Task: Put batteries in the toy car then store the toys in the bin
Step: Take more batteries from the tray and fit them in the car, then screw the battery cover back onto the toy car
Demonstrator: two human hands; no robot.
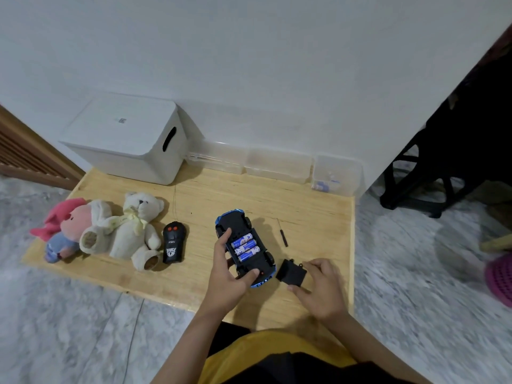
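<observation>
The step in hand looks to be closing the battery bay: the black cover [291,273] should be lifted, turned so its tabs face the matching edge of the bay, seated flat over the cells and only then fastened, probably with the small screwdriver [283,234] lying beyond the right hand; tilting the cover in tab-first would likely save forcing it. The left hand [225,275] steadies the blue toy car [245,245], which lies upside down on the wooden board [318,206]; its fingers are spread wide, thumb pressed on the near end of the chassis and a fingertip on the far side of the bay, so the three batteries [245,247] sit between them. The right hand [321,289] pinches the cover, thumb at its near edge and fingers at its far corner, closed on it just beside the car; the white bin [130,139] stands well beyond both hands, lid on.
</observation>
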